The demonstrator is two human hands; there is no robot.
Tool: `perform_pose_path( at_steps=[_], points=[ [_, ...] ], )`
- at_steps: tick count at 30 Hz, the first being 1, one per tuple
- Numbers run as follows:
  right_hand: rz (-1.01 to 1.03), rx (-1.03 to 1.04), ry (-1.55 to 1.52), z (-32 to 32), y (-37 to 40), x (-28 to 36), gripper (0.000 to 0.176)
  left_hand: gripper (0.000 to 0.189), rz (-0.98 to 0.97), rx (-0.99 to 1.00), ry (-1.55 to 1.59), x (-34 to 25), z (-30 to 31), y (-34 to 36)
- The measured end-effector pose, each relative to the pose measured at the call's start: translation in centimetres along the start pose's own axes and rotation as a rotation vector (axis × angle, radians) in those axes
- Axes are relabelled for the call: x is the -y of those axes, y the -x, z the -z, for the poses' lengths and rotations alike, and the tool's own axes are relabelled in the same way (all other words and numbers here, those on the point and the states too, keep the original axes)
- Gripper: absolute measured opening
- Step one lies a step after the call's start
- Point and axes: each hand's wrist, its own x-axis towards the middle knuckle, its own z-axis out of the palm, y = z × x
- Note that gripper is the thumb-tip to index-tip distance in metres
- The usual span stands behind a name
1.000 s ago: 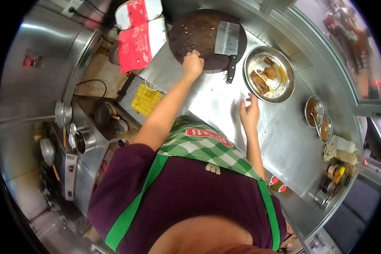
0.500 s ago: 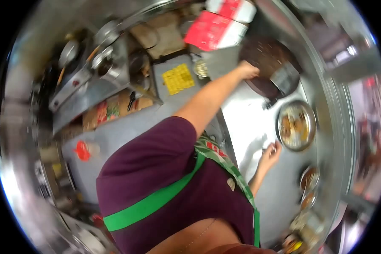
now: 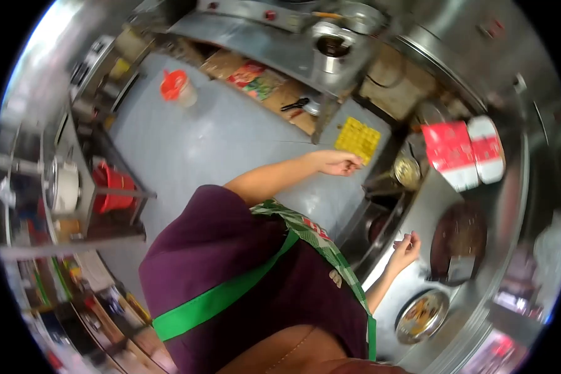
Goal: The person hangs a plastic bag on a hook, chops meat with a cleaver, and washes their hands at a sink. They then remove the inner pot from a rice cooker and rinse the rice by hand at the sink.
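My left hand (image 3: 340,163) is out over the floor, just below the yellow mat (image 3: 358,139) in view. Its fingers are loosely curled together, and I see nothing in them. My right hand (image 3: 406,250) hovers at the steel counter (image 3: 417,218) with its fingers bent and a little apart, apparently holding nothing. Close beside it lies a round dark brown chopping board (image 3: 458,234), with a cleaver (image 3: 461,268) on it that has a broad grey blade. Nearer on the counter stands a round metal tray (image 3: 422,316) with yellowish and brown food in it.
Red-and-white boxes (image 3: 458,153) stand at the counter's far end, near a bowl of pale pieces (image 3: 407,171). A stove bench with a metal pot (image 3: 332,53) is beyond. A red-lidded container (image 3: 177,87) sits on the grey floor; a red bucket (image 3: 113,187) is under the left shelf.
My left hand has left the chopping board and swung left over the floor. The view has turned left, showing more floor and shelving. My right hand stays by the counter.
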Motion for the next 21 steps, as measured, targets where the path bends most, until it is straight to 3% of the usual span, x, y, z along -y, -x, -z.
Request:
perform_pose_path(
  at_steps=[2,6,10,15,21],
  points=[
    [0.101,0.136,-0.113,-5.6,-1.6,0.6,0.022,0.009,-0.159,-0.101,0.024,-2.3,5.4,7.9],
    [0.16,0.392,-0.157,-19.1,0.6,9.5,0.019,0.007,-0.375,-0.325,0.152,-5.7,13.3,22.2],
    [0.165,0.676,-0.184,-31.8,7.4,12.9,0.019,0.01,-0.627,-0.348,0.279,-7.5,19.9,34.1],
    [0.058,1.041,-0.182,-43.1,15.1,16.4,0.019,0.012,-0.959,-0.52,0.354,-9.7,22.7,48.6],
    [0.141,1.269,-0.11,-54.4,18.4,19.6,0.018,0.013,-1.278,-0.881,0.251,-13.0,25.0,60.4]
  ],
)
